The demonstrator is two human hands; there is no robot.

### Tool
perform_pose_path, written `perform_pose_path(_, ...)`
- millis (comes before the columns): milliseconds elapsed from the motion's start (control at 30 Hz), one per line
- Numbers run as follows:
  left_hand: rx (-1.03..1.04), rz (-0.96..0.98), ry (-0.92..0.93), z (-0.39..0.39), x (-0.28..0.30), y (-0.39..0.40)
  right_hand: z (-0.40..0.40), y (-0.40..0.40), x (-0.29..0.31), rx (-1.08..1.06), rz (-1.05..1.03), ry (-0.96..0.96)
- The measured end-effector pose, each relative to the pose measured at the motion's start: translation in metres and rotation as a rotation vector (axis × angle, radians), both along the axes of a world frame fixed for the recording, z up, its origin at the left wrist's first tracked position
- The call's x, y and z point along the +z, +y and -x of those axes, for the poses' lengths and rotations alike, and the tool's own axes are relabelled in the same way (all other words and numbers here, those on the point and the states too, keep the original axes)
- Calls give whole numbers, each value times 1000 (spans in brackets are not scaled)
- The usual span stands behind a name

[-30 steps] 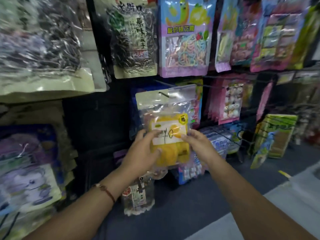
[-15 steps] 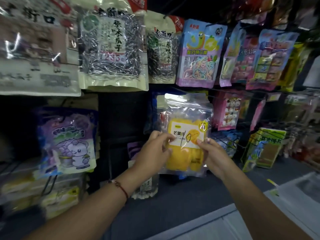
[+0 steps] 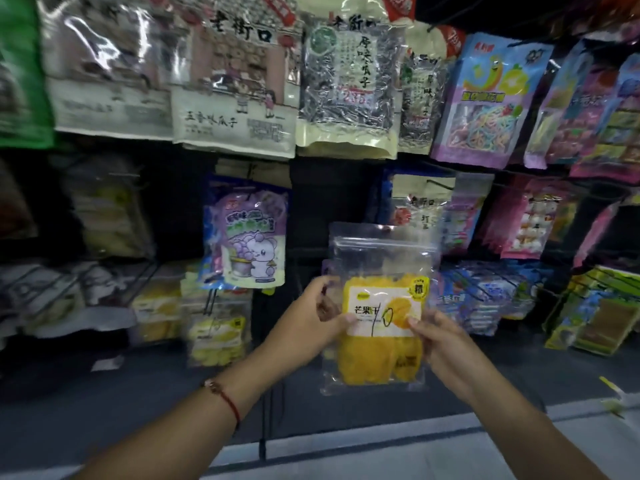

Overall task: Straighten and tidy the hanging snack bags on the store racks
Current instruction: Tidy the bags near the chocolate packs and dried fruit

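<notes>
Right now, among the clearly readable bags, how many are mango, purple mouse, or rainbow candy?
Clear mango bag, held by left hand and right hand: 1
Purple mouse bag: 1
Rainbow candy bag: 1
Total: 3

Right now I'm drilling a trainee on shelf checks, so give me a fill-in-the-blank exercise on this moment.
1. Both hands hold a clear bag of ____ fruit slices.
2. The left hand grips the bag's ____ edge.
3. The number handwritten on the bag's label is ____.
4. The left wrist wears a ____ string bracelet.

Missing words: yellow; left; 10; red
</notes>
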State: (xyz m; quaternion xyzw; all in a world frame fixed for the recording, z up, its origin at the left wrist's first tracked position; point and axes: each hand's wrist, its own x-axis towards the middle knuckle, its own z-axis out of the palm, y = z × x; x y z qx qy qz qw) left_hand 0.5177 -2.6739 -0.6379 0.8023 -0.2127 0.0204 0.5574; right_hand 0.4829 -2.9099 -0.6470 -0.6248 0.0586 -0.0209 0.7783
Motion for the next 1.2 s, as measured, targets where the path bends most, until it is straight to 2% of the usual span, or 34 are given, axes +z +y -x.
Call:
perform_pose_path(233, 172, 58, 133, 29, -26, 72, 11, 84, -19, 132, 44, 38)
perform_pose_path(467, 392, 87, 172, 67, -22, 125, 1, 143, -5, 320, 77, 19)
perform_pose_path(833, 622, 56, 172, 103, -14, 238, -32, 264, 35, 421, 249, -256)
perform_pose_path(1200, 618, 119, 35, 51, 1, 389, -99, 430, 75, 312, 435, -485)
